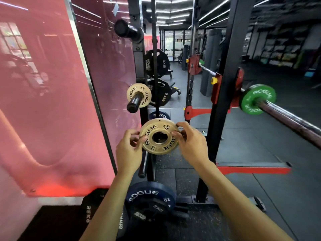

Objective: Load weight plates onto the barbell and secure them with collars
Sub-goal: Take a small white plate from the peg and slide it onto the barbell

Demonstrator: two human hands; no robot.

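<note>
Both our hands, left hand [128,150] and right hand [191,145], pinch the tan plate [159,136] by its rim; such a thin fingertip hold could slip, we think.

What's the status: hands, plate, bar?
Left hand and right hand both pinch the small tan Rogue 0.5 kg plate by its rim. Steel barbell sleeve carries only a small green Rogue plate. Black rack upright stands between.

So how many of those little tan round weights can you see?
2. One tan plate is held between the left hand and right hand; another tan plate sits on a rack peg above. More may be hidden.
</note>
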